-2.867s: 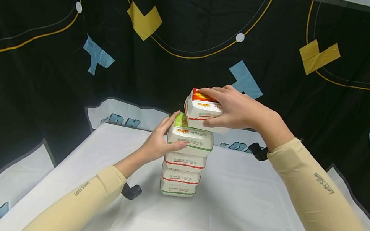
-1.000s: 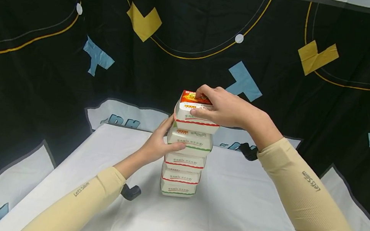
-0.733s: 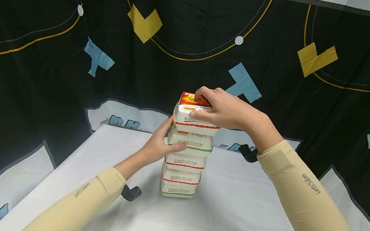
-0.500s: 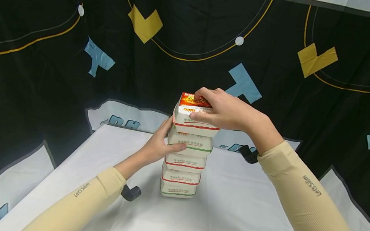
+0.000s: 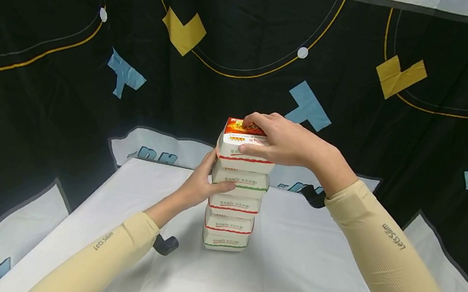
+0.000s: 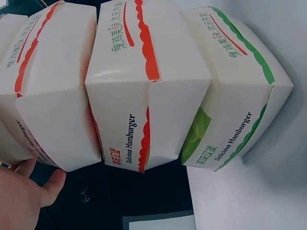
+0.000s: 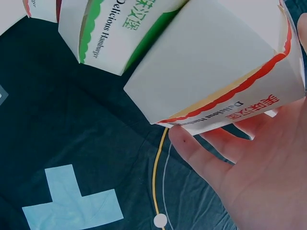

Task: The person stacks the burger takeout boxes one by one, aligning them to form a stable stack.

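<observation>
Several white paper hamburger boxes stand in one tall stack in the head view. The topmost hamburger box (image 5: 228, 151) has a red printed lid and red wavy edge. My right hand (image 5: 291, 141) grips it from the right, thumb on its front and fingers over the lid and far side. It sits on a green-edged hamburger box (image 5: 251, 185), slightly off line with it. My left hand (image 5: 199, 184) holds that one from the left, thumb across its front and fingers along its side. In the left wrist view the lower red-edged box (image 6: 124, 103) and the bottom green-edged box (image 6: 235, 100) show.
A white-covered table (image 5: 289, 269) bears the stack near its middle. Behind hangs a black curtain (image 5: 231, 97) with yellow and blue cut-out shapes. Black wrist straps (image 5: 166, 245) stick out from both sleeves.
My right hand has brought the red-lidded hamburger box left and down onto the stack, then shifted it slightly left. My left hand has stayed at the green-edged box.
</observation>
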